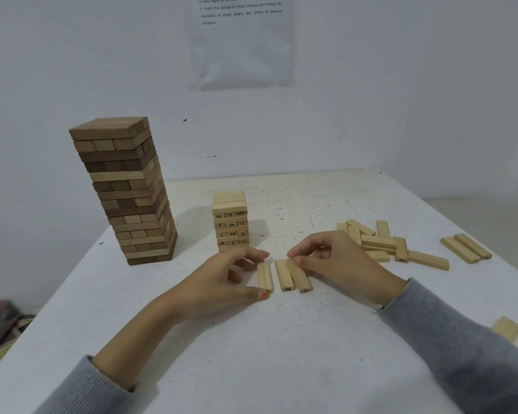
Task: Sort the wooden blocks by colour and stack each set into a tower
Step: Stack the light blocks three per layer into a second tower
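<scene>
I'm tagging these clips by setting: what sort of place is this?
Probably a plain test or recording room, not a home: a white wall corner, a printed instruction sheet on the wall, and a speckled white table holding a brown block tower, a pale numbered tower and loose pale blocks.

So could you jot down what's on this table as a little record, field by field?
Surface: white speckled table
Tall stack: brown tower, far left
Short stack: pale numbered tower, centre
Left hand: pinches single pale block end to end
Right hand: fingertips pinch far end of pair of pale blocks, lying side by side
Not yet stacked: pile of pale blocks, right
</scene>
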Demonstrator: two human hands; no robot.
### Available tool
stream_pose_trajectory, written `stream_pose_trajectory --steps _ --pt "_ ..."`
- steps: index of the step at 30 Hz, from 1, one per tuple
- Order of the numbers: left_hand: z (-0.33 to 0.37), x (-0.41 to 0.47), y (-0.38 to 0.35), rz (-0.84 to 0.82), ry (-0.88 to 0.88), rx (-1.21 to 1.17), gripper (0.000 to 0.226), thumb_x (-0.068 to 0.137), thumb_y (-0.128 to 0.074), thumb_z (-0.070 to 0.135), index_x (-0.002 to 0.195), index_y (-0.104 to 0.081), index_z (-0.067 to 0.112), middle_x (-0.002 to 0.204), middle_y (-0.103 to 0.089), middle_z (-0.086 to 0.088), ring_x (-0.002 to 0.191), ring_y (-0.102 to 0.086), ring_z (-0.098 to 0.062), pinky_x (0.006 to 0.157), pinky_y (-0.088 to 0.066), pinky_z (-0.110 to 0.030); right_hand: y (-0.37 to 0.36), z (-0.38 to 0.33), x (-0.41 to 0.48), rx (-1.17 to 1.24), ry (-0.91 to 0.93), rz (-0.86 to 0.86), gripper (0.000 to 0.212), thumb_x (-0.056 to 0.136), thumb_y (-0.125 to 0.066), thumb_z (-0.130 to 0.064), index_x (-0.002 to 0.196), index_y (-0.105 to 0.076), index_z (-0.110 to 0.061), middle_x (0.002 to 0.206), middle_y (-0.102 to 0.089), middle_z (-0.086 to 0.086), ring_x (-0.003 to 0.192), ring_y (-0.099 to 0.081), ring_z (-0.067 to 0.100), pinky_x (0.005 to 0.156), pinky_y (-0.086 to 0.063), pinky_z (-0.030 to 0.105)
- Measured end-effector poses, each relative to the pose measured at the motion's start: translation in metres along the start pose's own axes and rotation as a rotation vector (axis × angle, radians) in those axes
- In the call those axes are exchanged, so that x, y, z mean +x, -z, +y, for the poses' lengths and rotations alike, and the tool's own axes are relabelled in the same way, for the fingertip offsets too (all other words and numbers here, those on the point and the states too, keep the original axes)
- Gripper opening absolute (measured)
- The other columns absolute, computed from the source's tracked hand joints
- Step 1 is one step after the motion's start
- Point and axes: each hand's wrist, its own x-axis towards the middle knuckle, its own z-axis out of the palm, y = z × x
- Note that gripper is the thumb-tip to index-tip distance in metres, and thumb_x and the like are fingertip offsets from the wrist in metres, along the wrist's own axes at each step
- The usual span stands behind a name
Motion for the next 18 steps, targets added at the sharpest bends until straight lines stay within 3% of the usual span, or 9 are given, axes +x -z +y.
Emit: stream_pose_trajectory --steps 2,4,6,9,13,18 --pt "-0.003 0.002 -0.003 0.023 -0.031 0.008 0.054 0.075 -0.080 0.029 0.121 -0.056 0.038 0.114 -0.055 0.023 0.104 -0.049 0.009 0.080 -0.041 -0.007 -0.003 0.003 0.000 -0.130 0.042 0.025 0.013 0.086 -0.070 -0.009 0.085 -0.074 -0.022 0.068 -0.067 -0.008 0.068 -0.067 0.017 0.082 -0.058 0.038" --pt "-0.005 0.002 -0.005 0.032 -0.048 0.011 0.059 0.072 -0.081 0.032 0.123 -0.054 0.039 0.116 -0.056 0.022 0.106 -0.050 0.007 0.079 -0.041 -0.008 0.000 0.002 0.002 -0.080 0.024 -0.005 0.018 0.089 -0.063 -0.006 0.091 -0.072 -0.021 0.082 -0.066 -0.001 0.069 -0.064 0.013 0.079 -0.055 0.035" --pt "-0.005 0.003 -0.006 0.037 -0.063 0.005 0.062 0.071 -0.082 0.034 0.125 -0.053 0.039 0.115 -0.057 0.022 0.105 -0.051 0.007 0.079 -0.042 -0.009 0.009 -0.003 0.002 0.046 -0.038 -0.163 0.028 0.088 -0.061 0.000 0.104 -0.068 -0.022 0.105 -0.063 0.003 0.078 -0.060 0.017 0.079 -0.051 0.031" --pt "-0.006 0.004 -0.009 0.051 -0.082 0.004 0.061 0.071 -0.082 0.034 0.125 -0.053 0.037 0.114 -0.058 0.021 0.105 -0.051 0.006 0.079 -0.043 -0.011 0.020 -0.004 0.000 -0.187 0.058 -0.403 0.052 0.083 -0.072 -0.011 0.124 -0.054 -0.037 0.122 -0.057 -0.010 0.094 -0.060 0.013 0.084 -0.051 0.026" --pt "-0.008 0.005 -0.011 0.074 -0.091 0.004 0.062 0.070 -0.082 0.035 0.125 -0.053 0.036 0.113 -0.059 0.019 0.104 -0.052 0.005 0.078 -0.044 -0.012 0.017 -0.002 -0.002 -0.199 0.136 -0.284 0.058 0.072 -0.082 -0.020 0.119 -0.054 -0.039 0.111 -0.063 -0.010 0.095 -0.060 0.015 0.083 -0.055 0.031" --pt "-0.009 0.005 -0.012 0.083 -0.092 -0.009 0.065 0.069 -0.082 0.036 0.126 -0.052 0.035 0.113 -0.059 0.019 0.104 -0.052 0.006 0.076 -0.043 -0.009 0.019 0.000 -0.004 -0.376 0.241 -0.207 0.060 0.075 -0.077 -0.022 0.125 -0.049 -0.042 0.111 -0.063 -0.020 0.101 -0.055 -0.001 0.085 -0.050 0.021"
